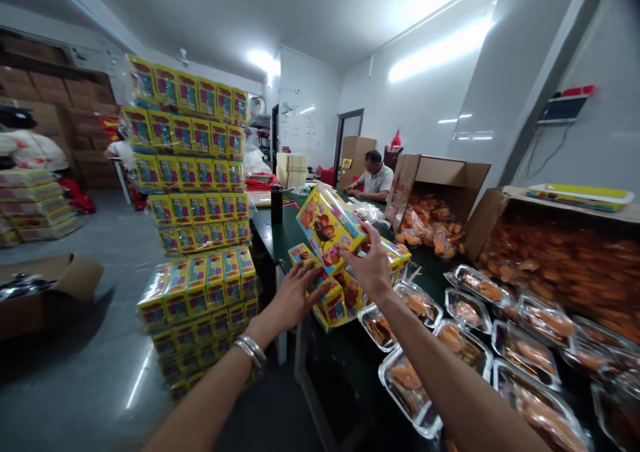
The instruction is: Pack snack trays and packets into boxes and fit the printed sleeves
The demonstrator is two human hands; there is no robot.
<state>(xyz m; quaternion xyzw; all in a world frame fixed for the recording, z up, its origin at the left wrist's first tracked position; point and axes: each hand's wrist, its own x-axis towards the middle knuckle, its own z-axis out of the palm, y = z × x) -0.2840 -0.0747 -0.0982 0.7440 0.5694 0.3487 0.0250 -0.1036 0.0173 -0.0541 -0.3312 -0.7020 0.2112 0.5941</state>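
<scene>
"Right hand [373, 265]?"
"Grasping one glossy rectangular box [327, 229], tilted, above the table [286, 231]."
"Left hand [289, 299]?"
"Fingers spread against lower boxes [333, 303]; grip unclear. Near right: crinkled foil trays [425, 425]."

Bare hands [371, 265], bare forearms [450, 372], silver left-wrist bangles [252, 352]

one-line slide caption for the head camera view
Right hand holds a yellow box above other boxes, left hand touching them.

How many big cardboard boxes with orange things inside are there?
2. One cardboard box is farther back, to the right of the seated person; the other box is nearer, at the picture's right edge. More may be hidden.
</scene>
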